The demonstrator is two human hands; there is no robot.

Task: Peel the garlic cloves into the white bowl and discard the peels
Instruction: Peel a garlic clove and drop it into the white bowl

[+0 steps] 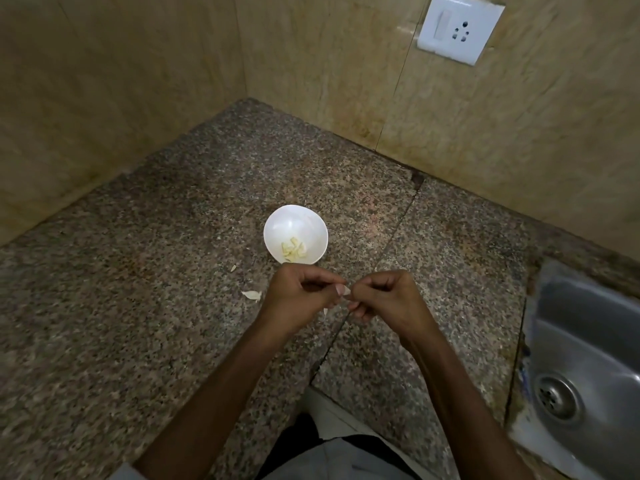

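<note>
A small white bowl (295,224) stands on the speckled granite counter (138,289) and holds several peeled pale-yellow garlic cloves (293,251). Just in front of the bowl, my left hand (298,301) and my right hand (384,297) meet above the counter. Both pinch one garlic clove (343,291) between their fingertips; only its pale tip shows. A bit of peel (325,312) hangs below my left hand. An unpeeled clove or husk (251,295) lies on the counter left of my left hand, and a small scrap (233,268) lies farther back.
Tiled walls (311,64) close the corner behind the bowl, with a white switch and socket plate (459,27) up on the right. A steel sink (585,358) with its drain (556,396) sits at the right edge. The counter's front edge runs near my body.
</note>
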